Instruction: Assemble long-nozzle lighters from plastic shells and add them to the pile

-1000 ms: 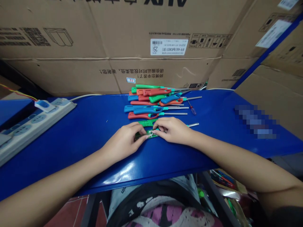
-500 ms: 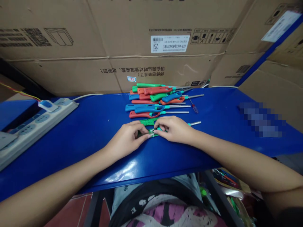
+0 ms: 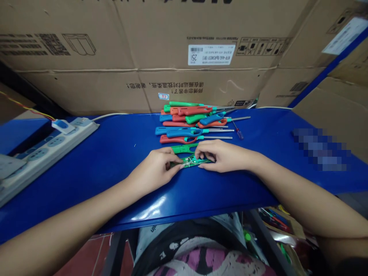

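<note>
An opened green gas lighter [image 3: 190, 161] lies on the blue table, with its inner parts and a thin wire showing. My left hand [image 3: 162, 163] pinches its left end between thumb and fingers. Around the right part of the lighter, my right hand [image 3: 220, 155] has its thumb and fingers curled, covering that end. Just behind sits a green half shell [image 3: 182, 148], partly covered by both hands. Farther back is a pile of long-nosed lighters in red, blue, green and orange, including a red lighter [image 3: 175, 139] and a blue lighter [image 3: 184, 132].
A small screwdriver [image 3: 239, 133] lies right of the pile. On the left is a white power strip [image 3: 48, 147] with plugs in it. A cardboard sheet [image 3: 100, 90] stands along the back. The table's front edge [image 3: 172, 217] is near my lap.
My right hand has shifted right along the lighter, so more of its inside shows. The metal tube past that hand no longer shows. The view has moved slightly.
</note>
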`<state>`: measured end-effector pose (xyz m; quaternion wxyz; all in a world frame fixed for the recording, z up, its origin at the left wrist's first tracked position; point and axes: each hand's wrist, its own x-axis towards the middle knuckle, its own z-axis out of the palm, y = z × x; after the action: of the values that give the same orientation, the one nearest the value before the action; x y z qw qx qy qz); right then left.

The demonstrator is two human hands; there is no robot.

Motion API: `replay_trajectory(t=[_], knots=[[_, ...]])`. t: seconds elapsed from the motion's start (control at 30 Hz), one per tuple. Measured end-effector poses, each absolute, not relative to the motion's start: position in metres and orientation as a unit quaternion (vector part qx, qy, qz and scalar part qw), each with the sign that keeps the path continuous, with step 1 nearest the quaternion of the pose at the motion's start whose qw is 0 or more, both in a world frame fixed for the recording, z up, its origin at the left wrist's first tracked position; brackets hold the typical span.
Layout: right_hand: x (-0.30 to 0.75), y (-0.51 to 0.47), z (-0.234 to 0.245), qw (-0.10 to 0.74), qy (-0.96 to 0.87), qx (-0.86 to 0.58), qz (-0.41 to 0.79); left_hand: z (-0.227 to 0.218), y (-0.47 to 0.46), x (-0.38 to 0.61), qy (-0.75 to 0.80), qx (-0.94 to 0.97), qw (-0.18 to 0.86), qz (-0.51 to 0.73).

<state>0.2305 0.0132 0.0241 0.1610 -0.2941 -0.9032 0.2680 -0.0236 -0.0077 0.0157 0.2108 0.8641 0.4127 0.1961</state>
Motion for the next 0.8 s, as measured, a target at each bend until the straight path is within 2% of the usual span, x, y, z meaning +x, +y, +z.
replay_trajectory(t=[0.33,0.47,0.6,0.8], knots=[[0.2325,0.0174,0.0242,0.146,-0.89,-0.338,0.271,0.0117,-0.0057,-0.0279,0.41,0.864,0.207,0.205],[0.2316,0.0183,0.0231,0.152,-0.88,-0.342,0.292,0.0145,-0.0068,-0.0283,0.408,0.875,0.161,0.206],[0.2321,0.0176,0.0262,0.144,-0.884,-0.339,0.289,0.0173,-0.0102,-0.0246,0.339,0.906,0.135,0.216],[0.2357,0.0156,0.0297,0.14,-0.897,-0.315,0.276,0.0086,-0.0111,-0.0208,0.285,0.93,0.158,0.169]])
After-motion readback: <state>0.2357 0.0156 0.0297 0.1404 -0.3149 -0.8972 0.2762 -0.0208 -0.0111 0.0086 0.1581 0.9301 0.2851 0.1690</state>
